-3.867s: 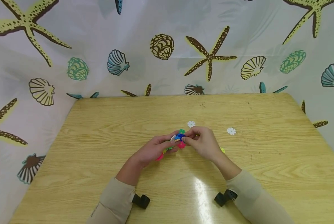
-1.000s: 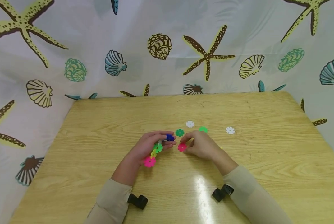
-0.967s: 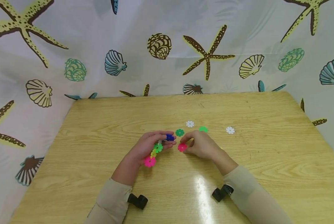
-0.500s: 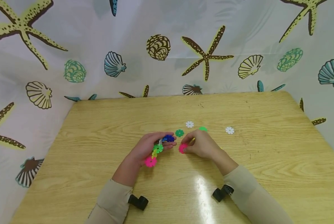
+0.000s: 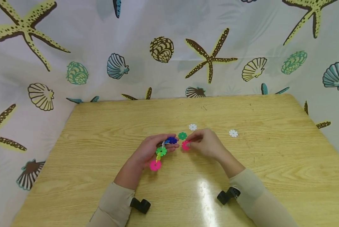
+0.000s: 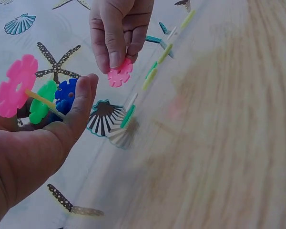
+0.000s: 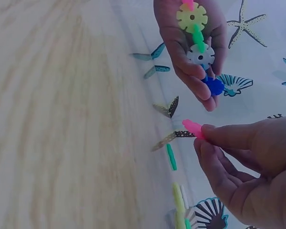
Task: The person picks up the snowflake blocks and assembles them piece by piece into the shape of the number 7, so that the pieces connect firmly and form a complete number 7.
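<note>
My left hand (image 5: 147, 150) holds a chain of slotted plastic snowflake discs (image 5: 161, 151). Its colours run from pink through yellow, green and white to blue, with a dark blue disc (image 5: 172, 140) at the far end by the fingertips. Across from it, my right hand (image 5: 208, 144) pinches a single pink snowflake disc (image 5: 185, 145) between thumb and fingers. In the left wrist view this pink disc (image 6: 120, 74) hangs apart from the chain. The right wrist view shows it edge-on, with the blue end disc (image 7: 213, 86) beyond it.
On the wooden table (image 5: 107, 126) lie a dark green disc (image 5: 182, 136) just beyond the hands and two white discs, one nearer (image 5: 192, 127) and one farther right (image 5: 233, 133). Yellow discs (image 7: 178, 196) stand out in the right wrist view. A shell-print curtain (image 5: 141, 69) borders the table.
The hands, earlier together at the dark blue disc, have parted. My right hand has picked up the pink disc and just raised it slightly, now covering the bright green disc. The left hand stays nearly still.
</note>
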Motion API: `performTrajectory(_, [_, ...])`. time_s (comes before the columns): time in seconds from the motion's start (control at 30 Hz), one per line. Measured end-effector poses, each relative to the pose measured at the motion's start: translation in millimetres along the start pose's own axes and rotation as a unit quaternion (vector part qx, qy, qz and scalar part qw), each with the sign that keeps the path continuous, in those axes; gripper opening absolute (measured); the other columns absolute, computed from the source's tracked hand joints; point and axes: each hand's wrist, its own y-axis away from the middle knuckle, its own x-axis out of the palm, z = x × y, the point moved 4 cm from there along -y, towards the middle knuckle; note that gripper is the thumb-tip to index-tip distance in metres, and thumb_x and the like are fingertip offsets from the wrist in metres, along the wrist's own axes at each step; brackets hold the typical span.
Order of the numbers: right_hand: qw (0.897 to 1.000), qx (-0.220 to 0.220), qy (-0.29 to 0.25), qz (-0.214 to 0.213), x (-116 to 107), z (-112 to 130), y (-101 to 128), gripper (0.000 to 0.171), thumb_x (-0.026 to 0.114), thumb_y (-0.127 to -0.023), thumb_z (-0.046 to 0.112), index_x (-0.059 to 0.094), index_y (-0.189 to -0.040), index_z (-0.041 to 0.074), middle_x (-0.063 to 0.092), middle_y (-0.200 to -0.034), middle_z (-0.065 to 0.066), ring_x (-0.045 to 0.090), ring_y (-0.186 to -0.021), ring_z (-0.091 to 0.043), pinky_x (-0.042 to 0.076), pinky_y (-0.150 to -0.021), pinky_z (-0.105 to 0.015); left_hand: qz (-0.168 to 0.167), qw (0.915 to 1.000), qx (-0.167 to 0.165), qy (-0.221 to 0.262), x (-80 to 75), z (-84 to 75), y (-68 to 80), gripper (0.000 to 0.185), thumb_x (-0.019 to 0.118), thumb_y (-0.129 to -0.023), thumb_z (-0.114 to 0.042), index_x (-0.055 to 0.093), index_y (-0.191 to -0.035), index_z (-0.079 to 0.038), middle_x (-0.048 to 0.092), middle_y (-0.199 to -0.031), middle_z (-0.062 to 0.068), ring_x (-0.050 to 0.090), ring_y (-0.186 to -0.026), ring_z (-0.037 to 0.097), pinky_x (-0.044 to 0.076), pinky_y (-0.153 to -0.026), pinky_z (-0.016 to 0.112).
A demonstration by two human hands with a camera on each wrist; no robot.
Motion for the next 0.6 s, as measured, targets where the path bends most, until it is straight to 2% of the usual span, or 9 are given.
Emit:
performTrajectory(0.17, [0.999,0.011,-0.029,-0.016,-3.3,1.7,-0.9,0.010,0.073,-0.080,0.013,0.072,-0.090,0.011,0.067,-0.085,0.000,0.062,-0.080,-0.015,0.053,-0.065,-0.027,0.000,1.0000,0.005,-0.007,-1.3,0.5,-0.4,0.041,0.037,-0.101,-0.017,0.043,-0.131,0.010,0.041,-0.136,0.025,0.057,-0.110,0.030,0.046,-0.094,0.036])
performTrajectory(0.4, [0.990,0.026,-0.140,0.006,-2.2,4.6,0.1,0.016,0.068,-0.082,0.003,0.068,-0.097,-0.003,0.064,-0.093,-0.017,0.067,-0.079,-0.030,0.057,-0.070,-0.039,-0.005,0.9999,0.005,-0.008,-2.6,2.0,-1.5,0.040,0.037,-0.101,-0.016,0.045,-0.130,0.010,0.044,-0.134,0.023,0.056,-0.111,0.031,0.047,-0.094,0.035])
performTrajectory(0.6, [0.988,0.027,-0.149,0.016,-5.3,19.1,7.7,0.018,0.065,-0.083,-0.001,0.065,-0.100,-0.008,0.062,-0.097,-0.022,0.066,-0.082,-0.032,0.056,-0.074,-0.043,-0.005,1.0000,0.004,-0.007,-2.9,2.9,-1.7,0.040,0.037,-0.101,-0.016,0.043,-0.131,0.011,0.042,-0.135,0.023,0.057,-0.111,0.030,0.046,-0.094,0.036])
